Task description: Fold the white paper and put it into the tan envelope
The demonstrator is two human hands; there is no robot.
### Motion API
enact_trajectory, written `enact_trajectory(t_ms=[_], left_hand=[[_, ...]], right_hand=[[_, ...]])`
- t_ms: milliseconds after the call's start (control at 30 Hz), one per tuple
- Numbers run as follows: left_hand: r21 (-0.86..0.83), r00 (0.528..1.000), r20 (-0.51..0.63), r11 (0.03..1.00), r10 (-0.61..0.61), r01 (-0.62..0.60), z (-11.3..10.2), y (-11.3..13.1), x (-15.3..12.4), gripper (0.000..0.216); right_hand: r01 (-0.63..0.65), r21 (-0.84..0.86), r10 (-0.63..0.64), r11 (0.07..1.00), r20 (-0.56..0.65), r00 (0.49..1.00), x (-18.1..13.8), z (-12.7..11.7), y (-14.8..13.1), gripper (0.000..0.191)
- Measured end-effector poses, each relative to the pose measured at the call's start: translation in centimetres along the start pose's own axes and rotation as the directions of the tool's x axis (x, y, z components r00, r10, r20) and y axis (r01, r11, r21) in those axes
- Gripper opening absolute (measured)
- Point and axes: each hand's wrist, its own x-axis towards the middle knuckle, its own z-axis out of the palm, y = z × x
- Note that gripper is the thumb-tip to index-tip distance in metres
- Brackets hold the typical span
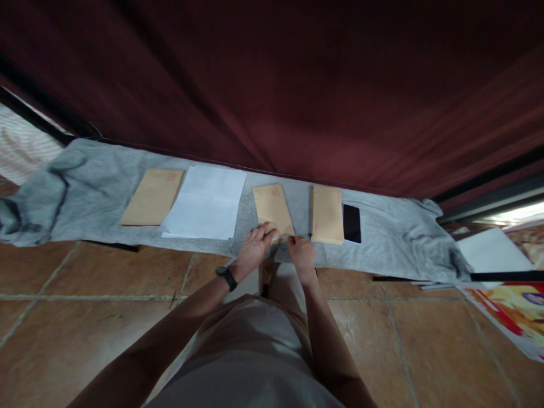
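A tan paper envelope (274,205) lies slightly turned on the grey cloth in front of me, a small red mark near its far end. My left hand (255,245), with a black band on the wrist, rests on its near left part, fingers stretched over the paper. At the near right corner my right hand (302,253) is closed, its fingers pinching the envelope's edge. White paper sheets (206,201) lie to the left of this envelope. To the right is a stack of tan envelopes (327,215), beside a dark-screened phone (352,224).
Another tan envelope pile (153,197) lies left of the sheets. Grey cloth (395,232) covers the long narrow surface. A dark red fabric wall (272,102) rises behind it. Tiled floor (140,272) shows below, with a colourful printed sheet (510,311) at right.
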Motion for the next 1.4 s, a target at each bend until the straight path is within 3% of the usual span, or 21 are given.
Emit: enact_trajectory(t_ms=[100, 200, 333, 433, 767, 1033, 1200, 1400], left_hand=[[0.02, 1.0, 0.014, 1.0, -0.005, 0.004, -0.1, -0.1, 0.1, 0.038], [0.014, 1.0, 0.017, 1.0, -0.01, 0.009, -0.3, 0.0, 0.1, 0.038], [0.015, 1.0, 0.021, 1.0, -0.013, 0.012, -0.1, 0.0, 0.1, 0.038], [0.041, 1.0, 0.025, 0.999, -0.008, 0.007, 0.1, -0.1, 0.0, 0.038], [-0.004, 0.999, 0.009, 1.0, 0.031, -0.031, 0.6, -0.5, -0.5, 0.037], [-0.008, 0.998, -0.046, 0.999, 0.033, -0.034, 1.1, -0.1, -0.3, 0.033], [-0.027, 0.995, -0.027, 0.995, 0.1, -0.101, 1.2, -0.2, 1.1, 0.042], [0.012, 0.988, 0.068, 0.99, 0.142, -0.143, 2.0, 0.0, 3.9, 0.051]], right_hand=[[0.022, -0.022, -0.023, 1.0, -0.071, 0.997, -0.3, 0.4, 0.4, 0.024], [0.136, -0.144, -0.151, 0.98, -0.098, 0.984, -0.4, 0.6, 1.2, 0.022], [0.425, -0.191, -0.452, 0.885, -0.134, 0.882, -0.2, 0.9, 2.6, 0.029], [0.539, -0.142, -0.555, 0.83, -0.135, 0.821, 0.0, 1.6, 3.5, 0.033], [0.585, -0.111, -0.595, 0.803, -0.102, 0.797, 0.0, 2.6, 4.8, 0.039], [0.63, -0.087, -0.635, 0.772, -0.146, 0.759, 0.4, 2.7, 3.6, 0.037], [0.662, -0.138, -0.675, 0.736, -0.086, 0.733, 0.4, 3.5, 3.0, 0.044], [0.658, -0.183, -0.681, 0.731, -0.126, 0.721, 0.4, 4.6, 3.5, 0.042]])
